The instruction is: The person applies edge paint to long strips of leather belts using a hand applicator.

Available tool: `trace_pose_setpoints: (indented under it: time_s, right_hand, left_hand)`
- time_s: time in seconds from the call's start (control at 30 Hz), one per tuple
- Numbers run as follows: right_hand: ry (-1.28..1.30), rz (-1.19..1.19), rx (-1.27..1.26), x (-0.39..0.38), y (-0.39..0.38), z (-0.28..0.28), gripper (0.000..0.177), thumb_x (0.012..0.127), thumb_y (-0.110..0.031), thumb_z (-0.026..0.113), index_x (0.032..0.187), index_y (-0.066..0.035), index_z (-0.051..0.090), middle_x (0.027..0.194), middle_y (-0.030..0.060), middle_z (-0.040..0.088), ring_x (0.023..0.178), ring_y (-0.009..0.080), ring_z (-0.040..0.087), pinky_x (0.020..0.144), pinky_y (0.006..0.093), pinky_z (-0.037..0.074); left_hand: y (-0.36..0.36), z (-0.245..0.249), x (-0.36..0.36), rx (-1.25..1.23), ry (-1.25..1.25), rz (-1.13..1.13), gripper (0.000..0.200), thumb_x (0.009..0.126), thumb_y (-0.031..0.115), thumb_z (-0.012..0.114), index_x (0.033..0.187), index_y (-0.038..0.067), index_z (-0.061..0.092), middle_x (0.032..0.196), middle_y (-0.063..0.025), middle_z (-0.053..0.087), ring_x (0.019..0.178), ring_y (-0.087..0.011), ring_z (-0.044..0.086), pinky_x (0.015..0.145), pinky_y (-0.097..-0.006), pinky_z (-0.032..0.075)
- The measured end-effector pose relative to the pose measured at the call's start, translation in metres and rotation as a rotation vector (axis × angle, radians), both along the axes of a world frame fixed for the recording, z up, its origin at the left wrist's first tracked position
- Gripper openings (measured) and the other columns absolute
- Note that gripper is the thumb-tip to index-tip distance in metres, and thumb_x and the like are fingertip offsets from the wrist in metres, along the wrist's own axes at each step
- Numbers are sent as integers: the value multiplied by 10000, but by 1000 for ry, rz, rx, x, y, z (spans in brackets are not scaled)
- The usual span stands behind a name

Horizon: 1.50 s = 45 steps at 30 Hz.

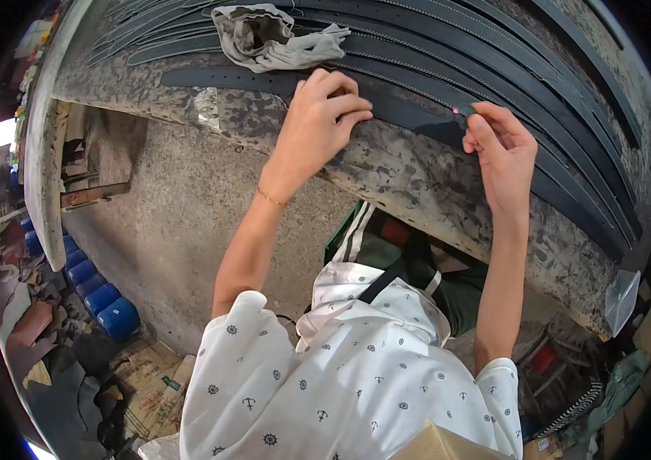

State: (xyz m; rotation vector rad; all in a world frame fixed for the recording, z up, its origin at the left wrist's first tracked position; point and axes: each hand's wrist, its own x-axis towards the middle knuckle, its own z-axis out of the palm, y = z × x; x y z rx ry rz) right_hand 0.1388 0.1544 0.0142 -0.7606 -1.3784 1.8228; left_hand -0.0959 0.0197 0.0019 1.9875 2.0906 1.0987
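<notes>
My left hand (319, 111) is over a dark belt strap (410, 115) near the front edge of the bench. Its fingers are curled in, thumb close to the index finger; I cannot tell what lies between them. Farther right, my right hand (503, 146) pinches a small dark piece with a bright pink spot (459, 112) between thumb and index finger, right above the same strap. A crumpled grey cloth (264, 38) lies just beyond my left hand. The strap's punched, rounded end (187, 78) points left.
Several more dark straps with pale stitching (433, 46) run side by side across the stained bench (417, 180). Blue rolls (117, 316) line the floor at left, near scraps and a printed sack (153, 391). A clear plastic bag (621, 301) hangs at the bench's right end.
</notes>
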Motion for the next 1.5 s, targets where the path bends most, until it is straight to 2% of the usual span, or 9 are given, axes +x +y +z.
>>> trace_pose_setpoints:
  time_s: [0.17,0.4,0.53,0.67,1.03,1.23,1.33,1.43,1.5]
  right_hand:
    - [-16,6,-19,-12,-3,-11,181,927,0,714,1094,66,697,884,71,676,706,110,603,659,242,494]
    - [-64,-30,16,-11,-3,-10,184,931,-4,716,1106,49,699,903,74,680,711,117,601,652,243,490]
    - [-53,-29,32,-9,-3,-11,195,934,-22,724,1115,44,697,909,75,679,712,118,596,644,245,483]
    - [-23,-38,4,-10,-3,-12,201,940,-23,719,1126,49,691,915,76,677,723,122,591,654,255,481]
    - [127,0,-63,-5,2,-18,204,948,-23,710,1135,56,688,944,84,682,750,121,600,670,267,491]
    - [180,-58,-35,-3,3,-24,185,951,-23,706,1120,50,693,949,80,690,774,120,628,684,255,499]
    - [87,-96,27,4,3,-26,183,949,-39,715,1115,36,700,935,62,694,780,113,643,689,233,493]
    - [-17,-121,115,16,11,-27,183,947,-61,724,1112,18,708,919,41,695,784,101,654,683,212,482]
    - [-65,-142,141,25,15,-28,182,950,-83,727,1109,4,714,912,25,695,811,90,669,672,204,472]
  left_hand:
    - [-27,5,7,84,-37,160,129,798,-68,742,901,-8,694,931,-103,622,831,-267,608,747,-353,499]
    - [-50,-6,7,89,-2,128,139,782,-38,780,889,17,711,906,-65,643,778,-227,587,695,-339,446]
    - [-48,1,4,89,-83,155,154,782,-30,784,919,16,732,939,-88,670,840,-259,630,784,-351,498]
    - [-31,6,-15,55,125,178,176,799,-13,775,970,18,749,982,-90,688,876,-269,646,790,-358,522]
    - [-17,38,-27,-224,432,-124,284,753,-75,669,1034,-47,651,1027,-123,623,970,-288,615,809,-374,552]
    - [-5,39,-40,-287,604,-282,133,812,-16,618,934,-47,575,940,-131,530,942,-291,566,814,-390,529]
    - [-1,35,-50,-253,428,-356,112,828,11,626,897,-26,546,909,-136,506,911,-293,569,804,-419,506]
    - [-3,32,-57,-236,214,-385,119,821,2,602,884,-18,504,889,-143,484,844,-290,528,781,-376,479]
    - [-13,30,-61,-284,-67,-336,105,815,-27,551,877,-7,468,900,-90,511,797,-222,467,757,-303,432]
